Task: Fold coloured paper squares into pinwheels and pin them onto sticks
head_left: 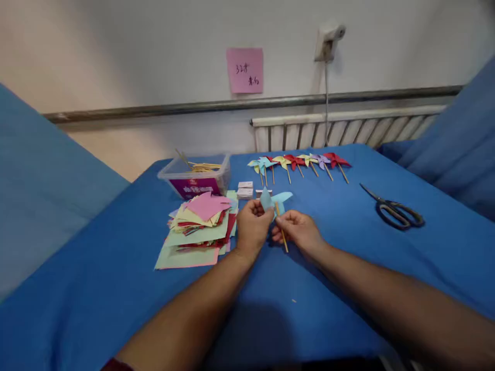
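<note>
Right hand (297, 231) pinches the stick (281, 229), whose long axis slants down and toward the person; left hand (253, 226), fingers closed, grips the light-blue pinwheel (275, 200) at the stick's top, both just above the tabletop (328, 268)

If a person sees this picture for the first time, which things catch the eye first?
First, the two hands at the centre: the left hand and right hand hold a light blue paper pinwheel on a wooden stick. Behind them lies a row of finished pinwheels, and left of the hands a pile of coloured paper squares.
</note>
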A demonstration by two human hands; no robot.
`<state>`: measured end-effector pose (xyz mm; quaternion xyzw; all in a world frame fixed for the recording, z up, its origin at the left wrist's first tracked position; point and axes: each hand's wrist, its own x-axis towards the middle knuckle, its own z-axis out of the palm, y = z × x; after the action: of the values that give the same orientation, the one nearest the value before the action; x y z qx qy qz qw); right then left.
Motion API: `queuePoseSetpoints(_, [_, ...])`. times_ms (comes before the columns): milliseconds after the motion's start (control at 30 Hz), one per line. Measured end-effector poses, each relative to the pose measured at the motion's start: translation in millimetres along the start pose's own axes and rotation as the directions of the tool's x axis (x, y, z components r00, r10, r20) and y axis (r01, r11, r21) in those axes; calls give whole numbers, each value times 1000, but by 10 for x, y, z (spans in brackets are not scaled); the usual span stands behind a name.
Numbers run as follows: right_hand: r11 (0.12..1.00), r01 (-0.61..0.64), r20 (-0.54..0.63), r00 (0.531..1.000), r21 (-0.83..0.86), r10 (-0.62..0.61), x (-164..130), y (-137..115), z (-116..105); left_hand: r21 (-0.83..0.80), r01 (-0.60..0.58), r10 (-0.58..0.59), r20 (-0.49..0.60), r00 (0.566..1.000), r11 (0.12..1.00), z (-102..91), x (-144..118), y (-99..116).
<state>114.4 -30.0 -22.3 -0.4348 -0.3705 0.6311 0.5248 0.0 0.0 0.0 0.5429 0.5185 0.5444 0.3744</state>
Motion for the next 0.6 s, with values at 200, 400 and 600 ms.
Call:
queuePoseSetpoints(200, [1000, -18, 21, 1000, -2, 18, -27, -36, -16, -21, -20, 20, 2, 1000, 1000, 11, -16, 6])
queuePoseSetpoints(400, [1000, -9, 53, 999, 5, 8, -34, -37, -33, -30, -16, 16, -7, 1000, 999, 24, -30, 24])
queuePoseSetpoints(600, [1000, 4, 55, 998, -3, -4, -45, -36, -35, -29, -15, 14, -24, 1000, 999, 30, -31, 13])
